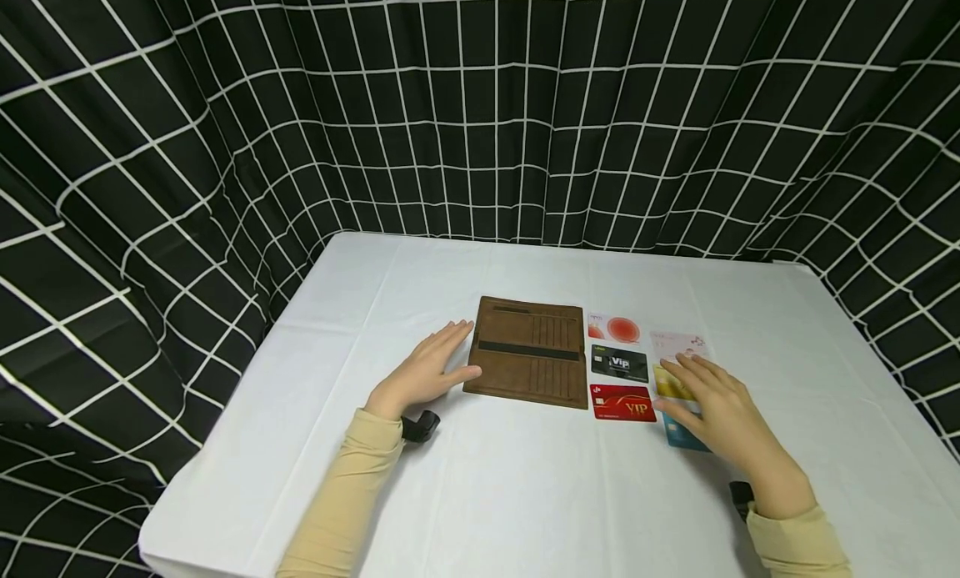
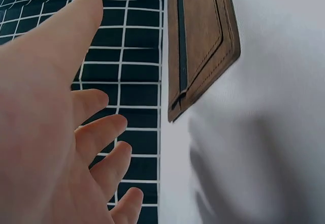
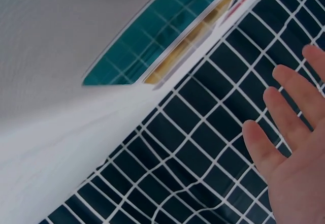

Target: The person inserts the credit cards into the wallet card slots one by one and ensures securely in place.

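A brown wallet (image 1: 517, 375) lies spread open on the white cloth, its card slots facing up. My left hand (image 1: 427, 372) hovers at the wallet's left edge, fingers extended and holding nothing; in the left wrist view the wallet (image 2: 203, 41) is beyond the thumb. Over the right-hand column of cards is my right hand (image 1: 723, 407), fingers spread and holding nothing. It partly hides a gold card (image 1: 670, 383) and a teal card (image 1: 681, 434). A pale pink card (image 1: 675, 341) lies above them. Nearer the wallet are a red card (image 1: 622, 404), a black card (image 1: 619, 364) and a white card with a red circle (image 1: 611, 328).
The table (image 1: 480, 495) has a white cloth over it. Dark curtains (image 1: 510, 111) with a white grid hang behind it and along both sides. A black wrist strap device (image 1: 422, 426) sits at the left wrist, another (image 1: 741, 496) at the right.
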Demonstrator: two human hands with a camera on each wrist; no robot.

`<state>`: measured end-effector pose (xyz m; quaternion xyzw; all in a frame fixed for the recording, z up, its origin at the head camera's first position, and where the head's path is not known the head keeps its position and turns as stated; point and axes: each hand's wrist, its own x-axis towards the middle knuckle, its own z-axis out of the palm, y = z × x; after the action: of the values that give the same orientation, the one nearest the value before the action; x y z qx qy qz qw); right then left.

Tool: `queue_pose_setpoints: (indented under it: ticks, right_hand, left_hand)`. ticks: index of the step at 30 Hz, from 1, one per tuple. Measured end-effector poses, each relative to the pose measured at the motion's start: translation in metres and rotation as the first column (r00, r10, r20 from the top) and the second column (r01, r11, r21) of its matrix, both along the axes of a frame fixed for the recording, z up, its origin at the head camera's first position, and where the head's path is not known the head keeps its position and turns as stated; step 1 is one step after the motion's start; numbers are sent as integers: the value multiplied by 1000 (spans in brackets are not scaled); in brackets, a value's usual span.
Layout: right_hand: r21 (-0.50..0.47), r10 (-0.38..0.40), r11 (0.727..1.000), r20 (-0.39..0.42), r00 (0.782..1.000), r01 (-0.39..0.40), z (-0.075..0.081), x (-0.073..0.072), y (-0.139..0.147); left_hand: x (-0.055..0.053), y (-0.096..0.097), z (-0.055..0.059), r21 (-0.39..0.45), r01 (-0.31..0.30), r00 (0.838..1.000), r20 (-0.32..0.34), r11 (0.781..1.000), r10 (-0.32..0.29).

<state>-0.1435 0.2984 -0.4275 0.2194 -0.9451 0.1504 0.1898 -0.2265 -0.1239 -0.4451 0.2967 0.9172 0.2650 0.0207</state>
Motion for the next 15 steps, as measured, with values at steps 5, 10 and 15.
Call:
queue_pose_setpoints:
  ticks: [5, 10, 15]
  right_hand:
    - [7, 24, 1000, -9, 1000, -24, -2, -2, -4]
    - [7, 40, 999, -8, 999, -40, -3, -4, -8]
    - [-1, 59, 998, -1, 998, -59, -5, -6, -13]
  left_hand:
    - [-1, 4, -2, 19, 5, 1000, 21, 1000, -6]
    - [-4, 7, -5, 35, -10, 997, 71, 999, 7]
    - [-8, 10, -10, 19, -10, 994, 112, 1000, 8]
